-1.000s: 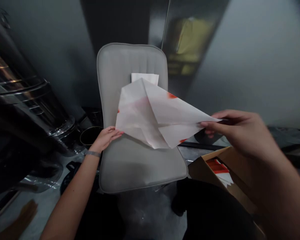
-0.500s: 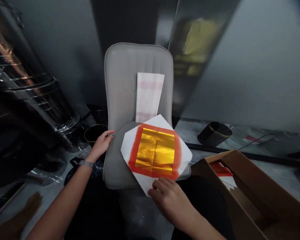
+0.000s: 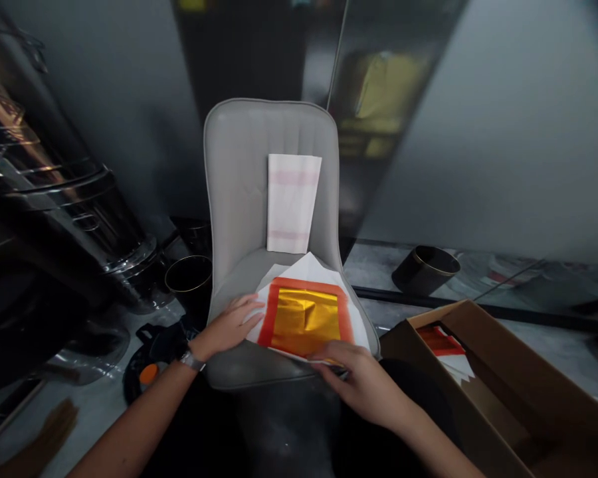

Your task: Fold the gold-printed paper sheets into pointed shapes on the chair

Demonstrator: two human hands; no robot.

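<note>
A white paper sheet with a red border and a shiny gold square (image 3: 306,318) lies on the seat of a grey chair (image 3: 239,368). My left hand (image 3: 232,325), fingers spread, rests at the sheet's left edge. At the near edge, my right hand (image 3: 356,375) pinches the paper, its fingers curled over the border. Another white paper corner shows beneath the sheet at the upper left. Leaning upright against the chair back is a folded white paper (image 3: 292,202) with faint pink bands.
To the right stands an open cardboard box (image 3: 533,372) with similar red and white papers (image 3: 443,348). Black bins stand at left (image 3: 189,273) and right (image 3: 423,271). A dark bag (image 3: 134,372) lies by the chair, and a shiny metal cylinder (image 3: 94,212) stands far left.
The sheet has come down flatter onto the seat, its near edge now bent up at my right hand. My left hand has moved right onto the sheet's edge. The view has shifted slightly.
</note>
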